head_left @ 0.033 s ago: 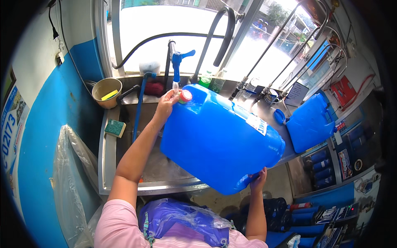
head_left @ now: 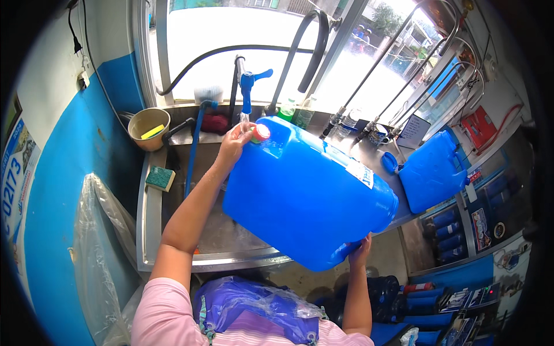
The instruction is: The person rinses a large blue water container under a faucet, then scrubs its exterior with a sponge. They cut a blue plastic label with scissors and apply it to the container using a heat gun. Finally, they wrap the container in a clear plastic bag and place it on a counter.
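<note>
A large blue plastic water jug (head_left: 300, 196) is tilted over the metal sink (head_left: 151, 230), its wide neck pointing right. My left hand (head_left: 235, 143) is closed at its upper left corner, by the red cap (head_left: 261, 133). Water from the blue-handled faucet (head_left: 247, 95) runs down onto that hand and corner. The exact grip of those fingers is partly hidden. At the lower right, my right hand (head_left: 360, 252) is wrapped around the jug's handle, with most of its fingers behind the plastic.
A green-and-yellow sponge (head_left: 160, 179) lies on the sink's left rim. Behind it stands a beige bucket (head_left: 149, 130) with a yellow sponge. Another blue jug (head_left: 431, 173) stands on the counter at right, near tall metal filling pipes (head_left: 378, 63). Clear plastic (head_left: 95, 254) hangs at left.
The jug has rolled very slightly in my hands, and its label has shifted a little. Water now shows more plainly at the faucet and below the jug.
</note>
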`<action>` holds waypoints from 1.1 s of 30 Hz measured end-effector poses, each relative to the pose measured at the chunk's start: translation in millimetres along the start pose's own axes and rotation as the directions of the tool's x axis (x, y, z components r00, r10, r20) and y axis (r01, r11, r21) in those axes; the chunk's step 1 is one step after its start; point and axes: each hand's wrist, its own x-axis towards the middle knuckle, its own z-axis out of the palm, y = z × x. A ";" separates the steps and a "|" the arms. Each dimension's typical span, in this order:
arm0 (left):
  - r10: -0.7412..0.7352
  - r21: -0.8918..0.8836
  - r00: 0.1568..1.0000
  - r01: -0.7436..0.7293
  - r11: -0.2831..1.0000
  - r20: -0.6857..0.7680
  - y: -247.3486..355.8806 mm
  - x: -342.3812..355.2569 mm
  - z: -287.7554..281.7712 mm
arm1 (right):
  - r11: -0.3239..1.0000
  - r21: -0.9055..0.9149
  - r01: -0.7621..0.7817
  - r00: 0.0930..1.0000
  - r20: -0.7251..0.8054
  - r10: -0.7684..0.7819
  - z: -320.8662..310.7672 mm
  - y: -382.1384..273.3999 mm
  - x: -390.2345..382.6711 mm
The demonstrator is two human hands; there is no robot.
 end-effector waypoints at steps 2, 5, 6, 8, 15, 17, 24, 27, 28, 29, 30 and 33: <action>0.076 0.121 0.997 -0.077 0.990 0.013 15.5 3.2 9.8 | 1.000 -0.026 0.005 0.995 -0.102 -0.008 -0.4 7.0 4.2; -0.013 0.031 0.999 0.014 0.999 -0.034 36.9 7.7 13.7 | 0.996 -0.086 -0.029 0.999 -0.017 0.028 -2.3 16.1 15.6; -0.031 0.038 0.998 0.033 0.999 -0.050 40.7 9.9 12.0 | 0.983 -0.183 -0.030 0.997 0.062 0.042 -3.0 18.7 19.1; -0.012 0.067 0.994 0.019 0.998 -0.113 41.6 11.7 3.7 | 0.977 -0.208 -0.050 0.986 0.148 0.082 -1.0 24.7 25.6; 0.505 0.830 0.749 0.106 0.547 -0.429 4.7 -35.8 -66.8 | 0.966 -0.258 0.006 0.961 0.268 0.066 61.1 16.8 43.5; 0.527 0.808 0.702 0.119 0.577 -0.479 -12.5 -67.2 -86.2 | 0.818 -0.475 0.323 0.905 0.407 -0.121 99.6 7.9 57.2; -0.373 -0.220 0.570 0.320 0.921 -0.732 -71.7 -178.0 -118.5 | 0.182 -0.326 0.928 0.349 0.930 -0.112 240.0 -11.7 86.2; -0.426 -0.267 0.558 0.346 0.899 -0.712 -70.0 -203.8 -142.0 | 0.094 -0.050 0.994 0.058 0.995 -0.087 281.1 -15.5 82.0; -0.375 -0.207 0.635 0.325 0.923 -0.675 -63.2 -209.2 -149.8 | 0.077 0.004 0.997 0.003 0.996 -0.090 288.5 -18.8 78.2; -0.347 -0.154 0.675 0.331 0.931 -0.651 -53.8 -211.7 -155.9 | 0.059 0.059 0.997 -0.053 0.994 -0.092 295.1 -22.9 74.9; -0.368 -0.114 0.671 0.391 0.913 -0.643 -42.5 -212.1 -159.1 | 0.042 0.119 0.992 -0.114 0.989 -0.092 300.0 -28.3 71.8; -0.236 -0.008 0.707 0.310 0.951 -0.667 -1.2 -211.2 -149.9 | -0.036 0.179 0.983 -0.182 0.975 -0.127 303.0 -53.7 67.7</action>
